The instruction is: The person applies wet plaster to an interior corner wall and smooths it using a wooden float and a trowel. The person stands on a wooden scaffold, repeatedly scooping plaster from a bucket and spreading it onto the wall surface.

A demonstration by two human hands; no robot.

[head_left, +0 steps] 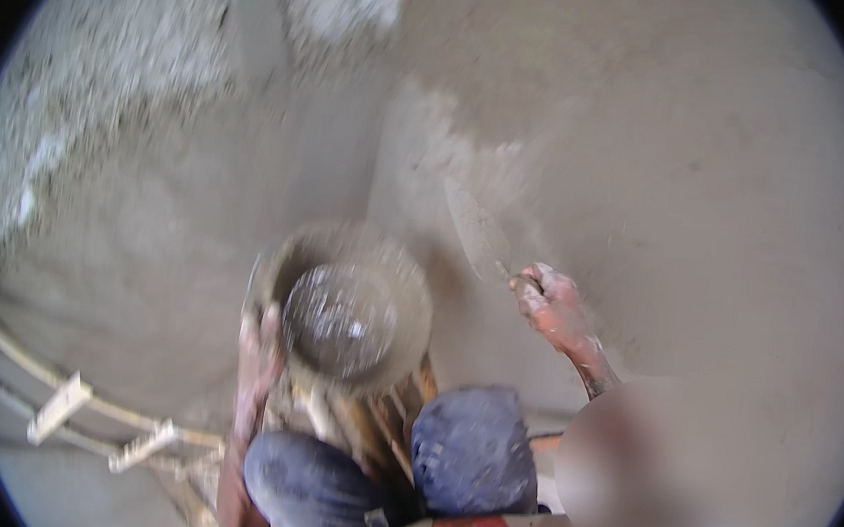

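My left hand [260,355] grips the left rim of a round, mortar-smeared basin [411,298]. Inside it is wet grey mortar [345,319] with a shiny surface. My right hand [551,303] is closed around the handle of a trowel [475,228], to the right of and a little beyond the basin. The trowel's grey blade points up and left, over a paler, rough patch of the plastered wall [432,144]. Blur hides whether the blade touches it. Wet mortar coats the fingers of my right hand.
Below the basin are my knees in dark blue trousers [476,449], with wooden planks [367,427] between and under them. At lower left runs a wooden frame with pale crosspieces [60,408]. Rough, unsmoothed wall [141,28] shows at upper left. A blurred round area covers the lower right.
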